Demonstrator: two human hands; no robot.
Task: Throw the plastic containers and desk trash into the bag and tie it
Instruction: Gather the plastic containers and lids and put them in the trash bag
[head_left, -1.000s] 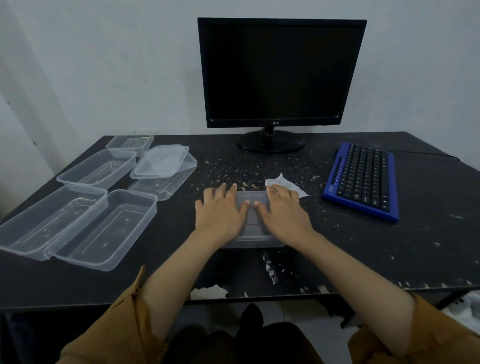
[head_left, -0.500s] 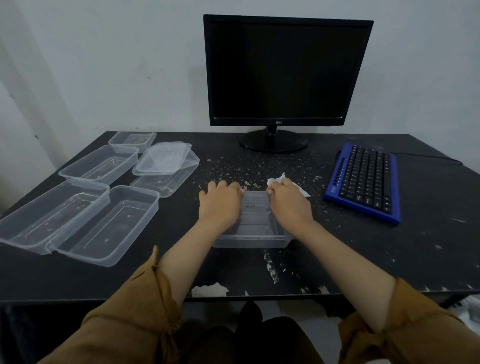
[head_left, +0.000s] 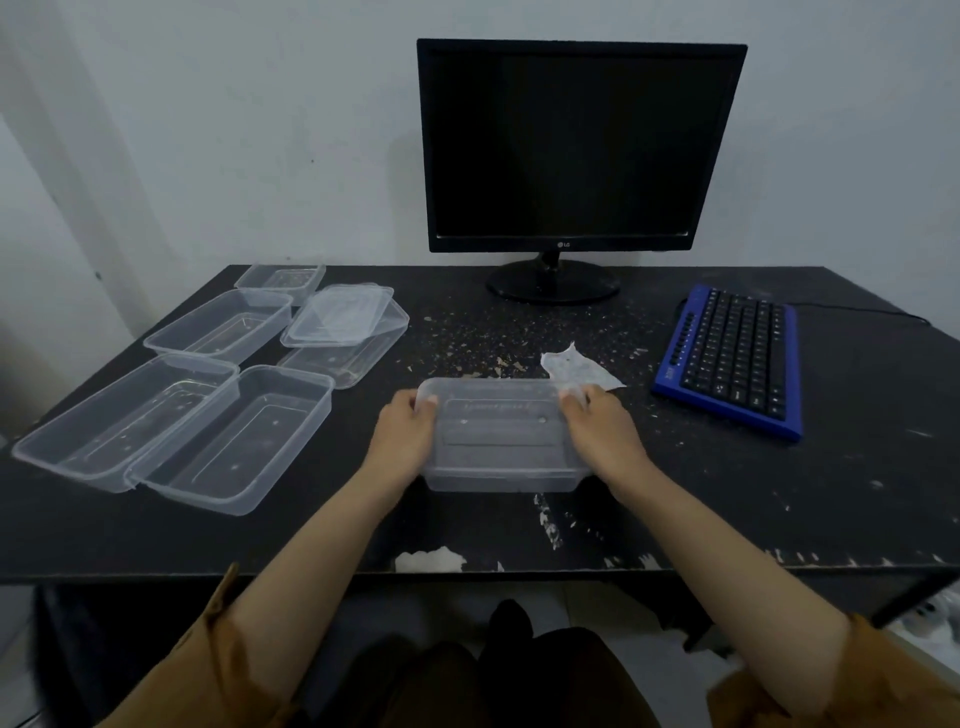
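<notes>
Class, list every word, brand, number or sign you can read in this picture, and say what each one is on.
"LG": on the monitor, middle of its lower bezel.
Keyboard: key legends and the mark at its near left corner are too small to read.
Container between the hands: embossed line on its base, too blurred to read.

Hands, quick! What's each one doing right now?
Left hand: closed on the left end of the clear plastic container.
Right hand: closed on the container's right end.
</notes>
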